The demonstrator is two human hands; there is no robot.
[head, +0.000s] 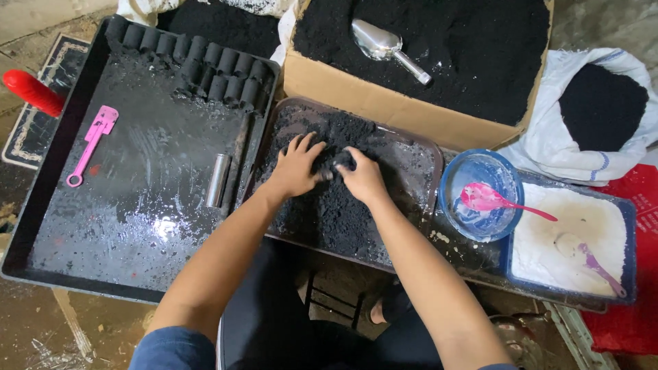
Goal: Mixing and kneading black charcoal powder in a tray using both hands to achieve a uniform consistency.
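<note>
My left hand (296, 166) and my right hand (360, 175) are both down in a brown tray (426, 154) heaped with black powder (329, 212). The two hands press together around a clump of the damp black powder between them, fingers curled over it. A short metal tube (218, 180) lies on the large black tray (41, 205) just left of my left hand. Rows of black pressed cylinders (205, 65) stand at that tray's far edge.
A pink tool (91, 144) lies on the black tray; a red handle (31, 91) juts out at its left. Behind are a cardboard box (384, 103) of black powder with a metal scoop (384, 46), a white sack (569, 147), a blue bowl (449, 185) with a pink spoon (490, 199), and a tray of white powder (582, 240).
</note>
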